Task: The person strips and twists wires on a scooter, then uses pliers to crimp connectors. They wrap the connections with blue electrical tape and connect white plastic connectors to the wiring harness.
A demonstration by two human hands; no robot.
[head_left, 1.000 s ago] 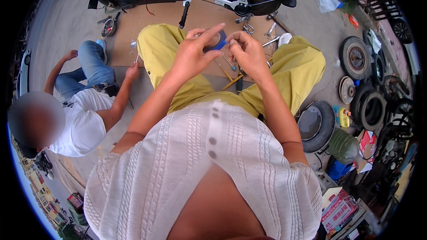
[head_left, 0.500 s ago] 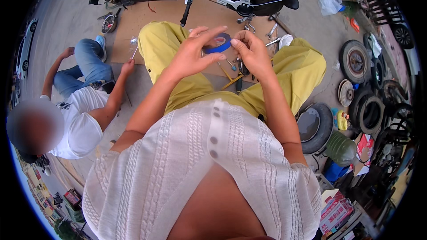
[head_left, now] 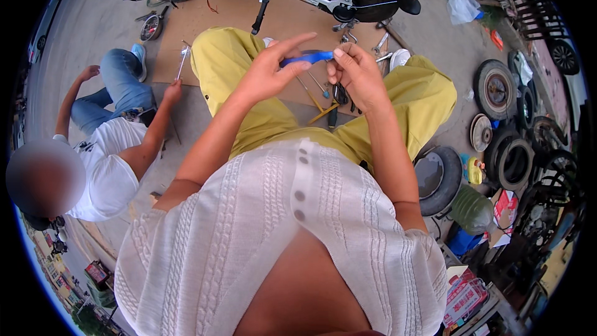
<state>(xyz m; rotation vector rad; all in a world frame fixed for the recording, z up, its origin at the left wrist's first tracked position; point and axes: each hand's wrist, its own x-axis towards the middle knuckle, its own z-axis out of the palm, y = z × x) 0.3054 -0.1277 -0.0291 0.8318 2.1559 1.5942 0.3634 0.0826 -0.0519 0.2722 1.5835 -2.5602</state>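
A roll of blue tape (head_left: 306, 59) is held above the ground between my knees, tilted so that mostly its blue edge shows. The fingers and thumb of my left hand (head_left: 268, 73) grip it from the left. From the other side my right hand (head_left: 359, 76) pinches the tape's end between thumb and forefinger, and a short blue stretch runs to it from the roll. Below the hands lie a yellow-handled tool (head_left: 323, 114) and a dark-handled tool (head_left: 333, 116). Beyond them several metal wrenches (head_left: 380, 42) rest on the cardboard.
An electric scooter (head_left: 348, 6) stands across the far side, its kickstand (head_left: 261, 15) down near a cardboard sheet (head_left: 177, 43). On the left a co-worker (head_left: 102, 162) crouches, holding a thin tool. Tyres (head_left: 495, 87), a green jug (head_left: 471, 208) and boxes crowd the right.
The tape roll has turned from showing its round face to nearly edge-on. My right hand has shifted slightly right, still pinching the tape's end.
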